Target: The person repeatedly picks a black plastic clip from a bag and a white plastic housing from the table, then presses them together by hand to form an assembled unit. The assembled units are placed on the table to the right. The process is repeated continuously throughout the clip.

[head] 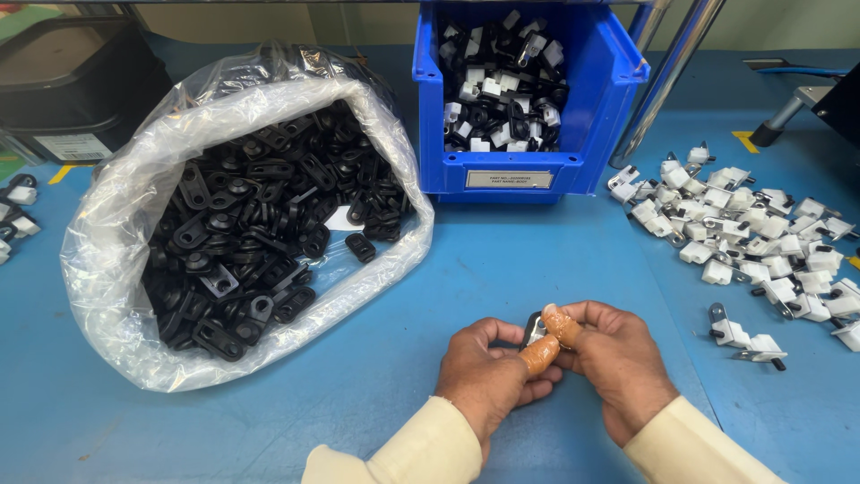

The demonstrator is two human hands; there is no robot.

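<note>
Far left edge: a few small white-and-black parts (18, 211) are lying on the blue table (502, 260). Behind them a black box (67, 76) is sitting at the back left.

Next, a clear plastic bag (116, 233) is lying open w/ its mouth facing the camera, holding a big heap of black plastic clips (255, 224). One stray clip is sitting just inside the bag's lip, nr the right side.

Centre back: a blue bin (528, 166) is standing upright, holding mixed black and white assembled pieces (506, 90); a pale label is showing on its front wall.

Centre front: both hands are meeting low over the table, cream sleeves at the wrists. Left hand (488, 372) is curling around a small black-and-metal part (534, 328), thumb in an orange finger cot pressing up against it. Right hand (618, 358) is pinching the same part from the other side, its cot-covered fingertip resting on top. The part is mostly hidden btwn the fingers; what is showing is running roughly up-down in view, top end tilting slightly away from the person. Can't tell which end is which.

Right: two slanted metal tubes (667, 76) are rising behind the bin. Beyond, a loose pile of white clips with metal pins (752, 233) is spreading over the table, two more lying apart nr the right hand.
</note>
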